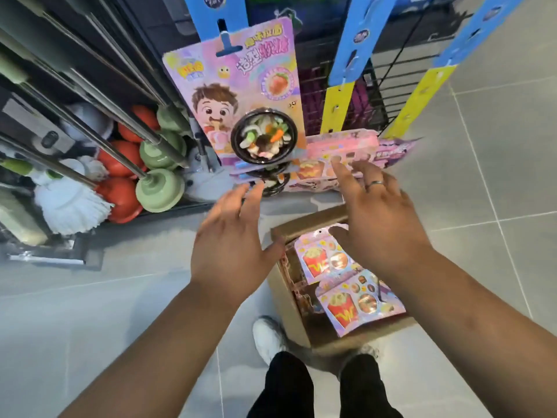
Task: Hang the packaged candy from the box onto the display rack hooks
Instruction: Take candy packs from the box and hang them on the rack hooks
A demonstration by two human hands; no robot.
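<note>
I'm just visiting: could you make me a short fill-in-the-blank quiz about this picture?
1. The fries candy packs lie in a cardboard ____.
2. The left hand and the right hand both hold ____.
3. The noodle-bowl pack hangs on a strip coloured ____.
4. The ring is on the ____ hand.
Missing words: box, nothing, blue, right.

bright, even light, soft shadows. white glare sits on the shiny candy packs [358, 303] at 5 o'clock. edges bend and blur, most at 9 o'clock.
</note>
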